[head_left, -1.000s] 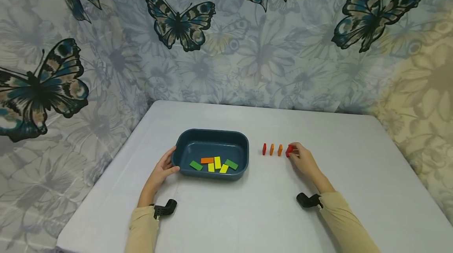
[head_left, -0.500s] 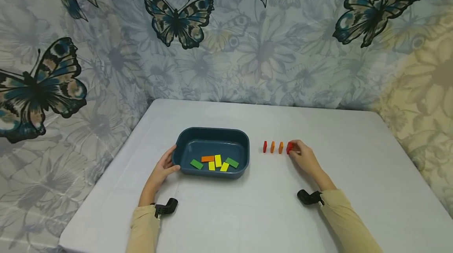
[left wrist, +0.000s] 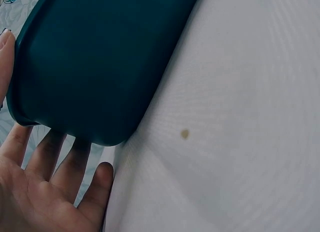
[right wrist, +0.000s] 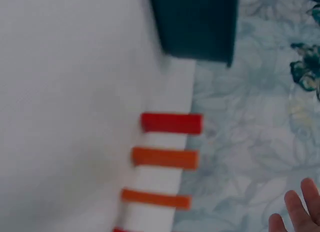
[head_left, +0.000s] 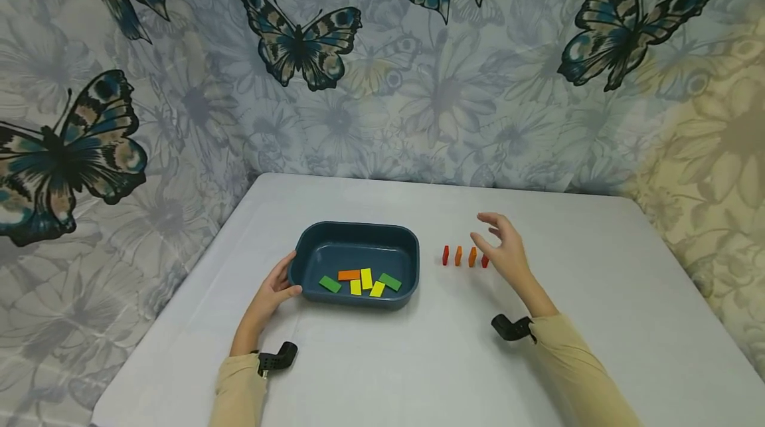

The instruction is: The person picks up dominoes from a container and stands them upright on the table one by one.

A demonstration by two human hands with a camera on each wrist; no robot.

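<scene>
- We see one dark blue tray [head_left: 352, 248] on the white surface [head_left: 358, 360], left of its middle.
- Inside it, toward the near side, we count six flat blocks: a green block [head_left: 330, 284] at the left, an orange block [head_left: 349, 275], a tall-lying yellow block [head_left: 366, 279] just beside its end, a second yellow block [head_left: 355, 287] below the orange, a third yellow block [head_left: 377, 289] set askew, and another green block [head_left: 390, 282] at the right.
- Our left hand [head_left: 269, 293] holds the tray's left end, thumb at the rim and fingers against the outer wall.
- To the right of the tray, apart from it, four blocks stand upright in a spaced row: a red piece [head_left: 445, 255], an orange piece [head_left: 458, 256], a second orange piece [head_left: 473, 256] and a last red piece [head_left: 485, 261].
- Our right hand [head_left: 505, 251] is raised by the row's right end, thumb and fingers apart; it partly hides the last red piece from the head view.
- Both our wrists carry black cameras [head_left: 277, 356] at the cuffs of tan sleeves [head_left: 239, 387].
- Behind the surface we have a butterfly-patterned backdrop [head_left: 442, 95].
</scene>
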